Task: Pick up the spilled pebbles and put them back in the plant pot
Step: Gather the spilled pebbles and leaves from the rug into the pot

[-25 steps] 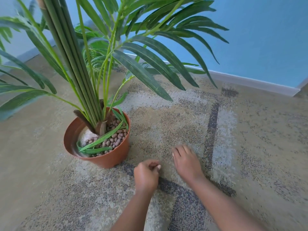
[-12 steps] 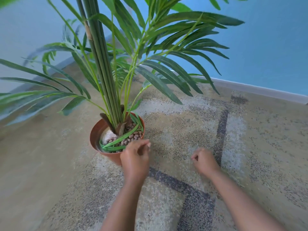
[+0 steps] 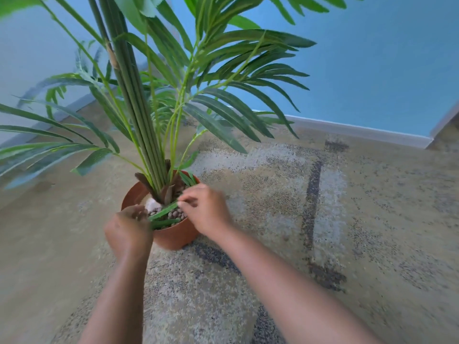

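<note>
Both your hands are over the pot, which stands on the rug towards its left edge, with the palm rising out of it and its leaves spreading over the top of the view. Your left hand sits at the near left rim of the pot, its back to the camera and its fingers curled inward over the rim; it is blurred, and you cannot tell from here whether anything is held inside the curl. Your right hand reaches in from the right, over the pot's right rim, with thumb and fingertips drawn together in a pinch just above the filling, beside a low green leaf that slants across the pot; whether a pebble sits in that pinch cannot be told. The pebbles that can be seen lie inside the pot, a brownish cluster between your two hands, next to a pale patch at the foot of the stems. On the rug around the pot the speckled pattern makes any loose pebble impossible to pick out. Beyond the rug's far edge a white skirting runs along the blue wall.
</note>
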A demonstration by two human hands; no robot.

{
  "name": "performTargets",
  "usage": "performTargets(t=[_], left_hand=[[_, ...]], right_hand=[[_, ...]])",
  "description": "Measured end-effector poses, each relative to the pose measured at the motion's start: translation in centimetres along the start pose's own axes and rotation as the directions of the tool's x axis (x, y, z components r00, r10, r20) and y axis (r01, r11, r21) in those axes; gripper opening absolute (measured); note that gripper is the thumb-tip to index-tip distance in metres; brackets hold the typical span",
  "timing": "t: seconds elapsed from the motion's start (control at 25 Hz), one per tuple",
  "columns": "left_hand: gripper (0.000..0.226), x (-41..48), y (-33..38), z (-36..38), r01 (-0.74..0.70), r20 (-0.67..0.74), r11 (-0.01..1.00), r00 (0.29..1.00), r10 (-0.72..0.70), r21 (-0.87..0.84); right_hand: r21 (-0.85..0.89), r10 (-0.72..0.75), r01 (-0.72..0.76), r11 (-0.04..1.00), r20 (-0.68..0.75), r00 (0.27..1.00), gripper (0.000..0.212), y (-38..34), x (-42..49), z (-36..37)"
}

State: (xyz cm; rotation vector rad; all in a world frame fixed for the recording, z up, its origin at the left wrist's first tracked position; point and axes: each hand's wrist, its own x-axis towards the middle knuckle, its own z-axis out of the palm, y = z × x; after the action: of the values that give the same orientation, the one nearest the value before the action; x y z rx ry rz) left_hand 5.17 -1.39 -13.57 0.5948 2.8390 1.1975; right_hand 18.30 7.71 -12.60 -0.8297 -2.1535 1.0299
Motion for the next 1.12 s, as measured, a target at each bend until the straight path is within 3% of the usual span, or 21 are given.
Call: performTargets(t=[0.12,0.2,0.24,0.32,0.4,0.48,0.56,0.72,0.88,1.0,1.12], left_hand=[[0.023,-0.7,0.0,0.6,-0.036,-0.011,0.999,0.999,0.036,-0.001],[0.022,-2.1,0.5,1.4,-0.182,-0.079,0.983,0.98,0.181,-0.004],[0.021,-3.3,1.0,1.9,-0.32,-0.126,0.947,0.941,0.314,-0.024],[0.019,-6.7,2.5,3.5,-0.624,-0.054,0.78,0.781,0.622,-0.036],[0.026,-10.3,3.5,5.8,-0.775,0.236,0.625,0.593,0.77,-0.095],[0.034,-12.8,3.5,8.5,-0.811,0.425,0.562,0.456,0.782,-0.164],[0.038,-14.4,3.2,11.1,-0.795,0.533,0.564,0.385,0.753,-0.222],[0.047,-18.0,5.2,15.0,-0.699,0.632,0.644,0.354,0.689,-0.311],[0.061,-19.6,6.1,17.5,-0.749,0.755,0.632,0.294,0.586,-0.199],[0.05,-19.7,6.1,18.5,-0.766,0.789,0.631,0.31,0.53,-0.123],[0.032,-19.8,6.1,18.3,-0.737,0.76,0.658,0.335,0.557,-0.157]], right_hand=[[0.025,-0.045,0.046,0.999,-0.062,0.997,0.016,0.7,0.3,0.2],[0.0,0.079,-0.08,0.997,-0.156,0.985,0.017,3.8,-1.4,-2.1],[-0.026,0.185,-0.194,0.981,-0.213,0.959,0.018,6.1,-2.8,-3.9],[-0.113,0.391,-0.461,0.88,-0.378,0.839,0.02,11.3,-6.7,-8.6],[-0.256,0.477,-0.678,0.689,-0.543,0.691,0.021,16.1,-11.3,-13.9],[-0.327,0.514,-0.793,0.515,-0.622,0.59,0.022,19.0,-15.6,-17.9],[-0.354,0.575,-0.834,0.424,-0.606,0.55,0.025,20.2,-18.2,-19.4],[-0.294,0.623,-0.841,0.455,-0.569,0.536,0.033,21.5,-19.7,-18.1],[-0.287,0.606,-0.84,0.46,-0.59,0.533,0.033,22.6,-20.1,-17.5],[-0.19,0.61,-0.846,0.499,-0.617,0.498,0.03,22.7,-19.9,-18.2],[-0.09,0.591,-0.824,0.56,-0.654,0.473,0.02,20.8,-18.4,-17.4]])
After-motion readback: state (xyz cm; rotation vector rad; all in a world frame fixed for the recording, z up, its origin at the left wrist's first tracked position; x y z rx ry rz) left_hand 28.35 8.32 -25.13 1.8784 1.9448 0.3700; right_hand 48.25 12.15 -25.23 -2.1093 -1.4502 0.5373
